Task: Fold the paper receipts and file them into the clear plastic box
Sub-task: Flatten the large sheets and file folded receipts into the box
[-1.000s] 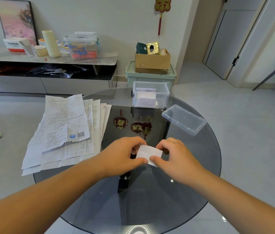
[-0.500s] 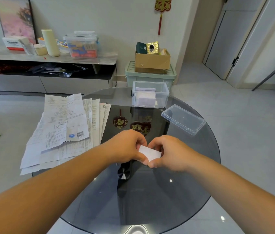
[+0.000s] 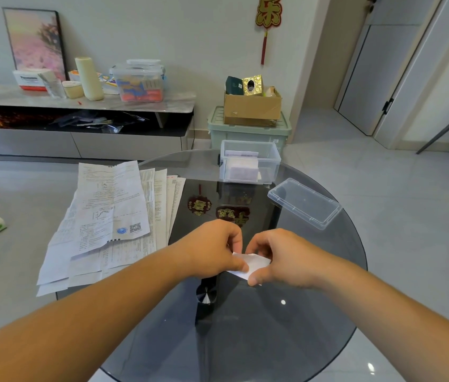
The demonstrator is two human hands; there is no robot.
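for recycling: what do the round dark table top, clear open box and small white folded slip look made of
Round dark table top: tinted glass, glossy; floor shows through.
Clear open box: likely rigid plastic; contents visible through walls.
Small white folded slip: thin matte paper.

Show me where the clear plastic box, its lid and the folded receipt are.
clear plastic box (image 3: pixel 270 172): head view, right part of front wall.
lid (image 3: pixel 304 203): head view, flat middle.
folded receipt (image 3: pixel 256 263): head view, visible white middle.
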